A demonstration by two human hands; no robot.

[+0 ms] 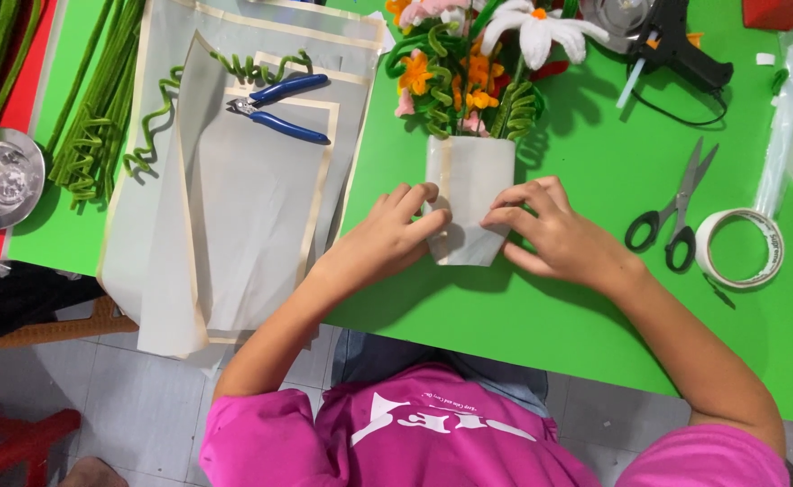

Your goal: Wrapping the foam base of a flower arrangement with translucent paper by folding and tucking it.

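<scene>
clearly your left hand (387,236) and right hand (554,236) press half-curled fingers on the white paper wrap (467,203) between them; its pipe-cleaner flowers (469,63) lie just beyond. it looks light, thin, crease-prone, so hold its lower folded edges gently.

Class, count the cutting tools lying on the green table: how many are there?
2: blue-handled pliers on the paper sheets at left, and black-handled scissors right of the right hand. Others may be hidden.

No packages, labels, signs or screens in view
</scene>
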